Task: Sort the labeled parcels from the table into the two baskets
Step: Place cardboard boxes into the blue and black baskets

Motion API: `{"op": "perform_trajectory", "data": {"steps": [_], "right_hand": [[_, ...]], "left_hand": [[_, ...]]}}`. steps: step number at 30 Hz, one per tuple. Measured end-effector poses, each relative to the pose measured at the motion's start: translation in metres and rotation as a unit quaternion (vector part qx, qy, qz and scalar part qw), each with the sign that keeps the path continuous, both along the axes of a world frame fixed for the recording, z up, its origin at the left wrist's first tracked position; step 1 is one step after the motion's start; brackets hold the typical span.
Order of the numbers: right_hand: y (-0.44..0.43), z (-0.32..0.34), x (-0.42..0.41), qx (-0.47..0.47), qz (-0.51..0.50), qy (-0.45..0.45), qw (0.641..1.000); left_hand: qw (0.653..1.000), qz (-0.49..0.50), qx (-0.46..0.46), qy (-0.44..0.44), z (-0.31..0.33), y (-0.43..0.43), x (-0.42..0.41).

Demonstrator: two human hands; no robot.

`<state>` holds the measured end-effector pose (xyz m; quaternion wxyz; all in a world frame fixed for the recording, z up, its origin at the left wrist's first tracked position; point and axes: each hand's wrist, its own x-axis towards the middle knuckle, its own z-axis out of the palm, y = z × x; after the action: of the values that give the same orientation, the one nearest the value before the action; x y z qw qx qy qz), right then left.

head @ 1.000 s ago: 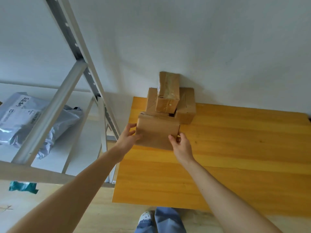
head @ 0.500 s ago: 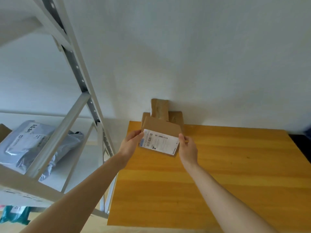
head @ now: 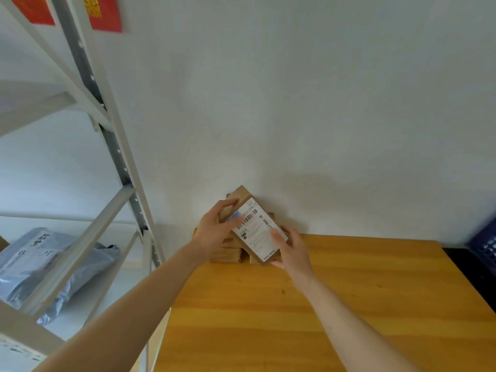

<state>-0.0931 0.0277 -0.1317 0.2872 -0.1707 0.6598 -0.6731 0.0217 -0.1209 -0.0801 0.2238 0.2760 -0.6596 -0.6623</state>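
A small brown cardboard parcel (head: 255, 232) with a white barcode label facing me is lifted above the far left corner of the wooden table (head: 335, 304). My right hand (head: 291, 249) grips its lower right end, thumb across the label. My left hand (head: 217, 228) holds its upper left end with fingers wrapped on the edge. Behind and below it, more brown parcels (head: 226, 252) lie stacked against the white wall, partly hidden by my hands.
A grey metal shelving rack (head: 118, 162) stands left of the table, with grey plastic mailer bags (head: 40, 267) on a shelf. A dark blue crate (head: 483, 245) shows at the right edge. Red papers (head: 103, 12) hang on the wall at the top left.
Both hands lifted the front parcel off the table, turned its label toward me, then rotated it so the label runs diagonally. The camera tilted upward.
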Motion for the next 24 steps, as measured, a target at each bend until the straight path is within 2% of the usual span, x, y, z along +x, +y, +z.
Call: {"op": "perform_trajectory", "data": {"steps": [4,7,13,24], "right_hand": [[-0.01,0.011,0.005,-0.028,0.016,-0.038,0.999],[-0.012,0.02,0.006,-0.051,0.049,-0.021,0.997],[-0.018,0.031,0.003,-0.086,0.06,-0.001,0.995],[-0.042,0.034,0.016,-0.03,0.091,0.081,0.992]], "left_hand": [[0.998,-0.015,-0.064,0.016,0.022,0.001,-0.008],[0.996,-0.031,-0.084,0.031,0.031,0.001,-0.01],[0.997,-0.045,-0.048,0.038,0.031,0.0,-0.014],[0.999,0.043,-0.027,0.005,0.012,-0.024,0.013]]}}
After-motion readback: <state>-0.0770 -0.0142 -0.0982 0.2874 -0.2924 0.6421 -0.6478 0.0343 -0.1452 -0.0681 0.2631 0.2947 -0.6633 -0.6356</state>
